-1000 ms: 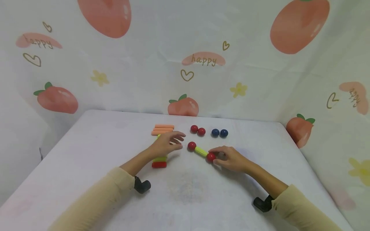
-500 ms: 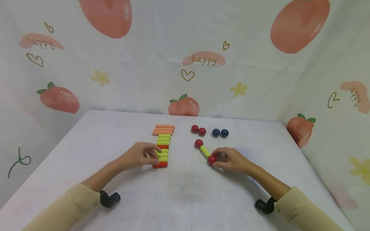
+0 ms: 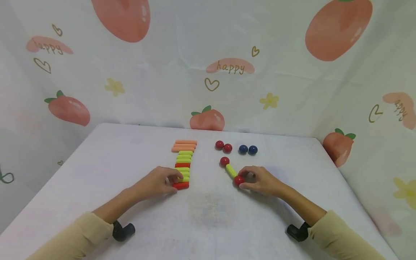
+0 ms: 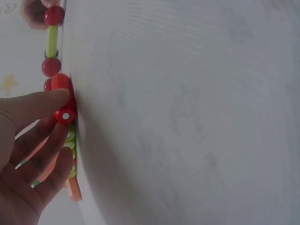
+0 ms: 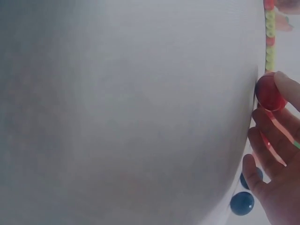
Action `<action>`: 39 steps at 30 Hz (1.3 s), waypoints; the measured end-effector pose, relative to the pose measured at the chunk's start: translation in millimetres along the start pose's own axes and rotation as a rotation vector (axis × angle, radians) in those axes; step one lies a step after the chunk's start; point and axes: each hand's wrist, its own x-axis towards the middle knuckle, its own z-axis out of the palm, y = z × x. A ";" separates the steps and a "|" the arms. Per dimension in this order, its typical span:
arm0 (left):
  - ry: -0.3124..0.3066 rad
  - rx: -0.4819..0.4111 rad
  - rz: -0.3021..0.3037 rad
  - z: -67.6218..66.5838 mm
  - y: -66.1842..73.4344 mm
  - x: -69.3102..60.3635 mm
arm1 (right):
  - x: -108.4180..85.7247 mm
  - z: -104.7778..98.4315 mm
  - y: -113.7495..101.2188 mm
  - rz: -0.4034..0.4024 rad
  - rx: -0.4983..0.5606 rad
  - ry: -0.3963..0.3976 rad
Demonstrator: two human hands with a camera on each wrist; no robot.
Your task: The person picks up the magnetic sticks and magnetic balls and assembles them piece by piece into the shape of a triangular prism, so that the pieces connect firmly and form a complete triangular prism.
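Note:
My left hand pinches the red stick at the near end of a column of short sticks; in the left wrist view the thumb lies across this stick, whose end shows a pale hole. Yellow-green sticks lie just beyond it, partly behind the fingers. On the other side, my right hand holds a red ball between thumb and fingers. This ball sits at the near end of a yellow-green stick, with a second red ball at the far end.
Orange sticks lie at the column's far end, and another red stick is midway along it. Two loose red balls and two dark blue balls rest farther back on the white table. A printed cloth hangs behind.
My left hand has moved left and down from beside the ball-and-stick piece to the near red stick, which has turned slightly. The ball-and-stick piece has swung, its far end going right.

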 end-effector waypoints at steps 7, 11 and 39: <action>0.008 0.019 0.021 5.6 5.6 1.9 | 0.0 0.9 1.2 0.004 0.004 -0.004; 0.025 0.003 0.057 12.9 8.1 7.5 | -0.1 1.4 1.9 0.001 0.013 -0.002; 0.149 -0.410 0.003 74.7 64.8 93.0 | -0.4 0.8 3.7 -0.032 0.008 0.003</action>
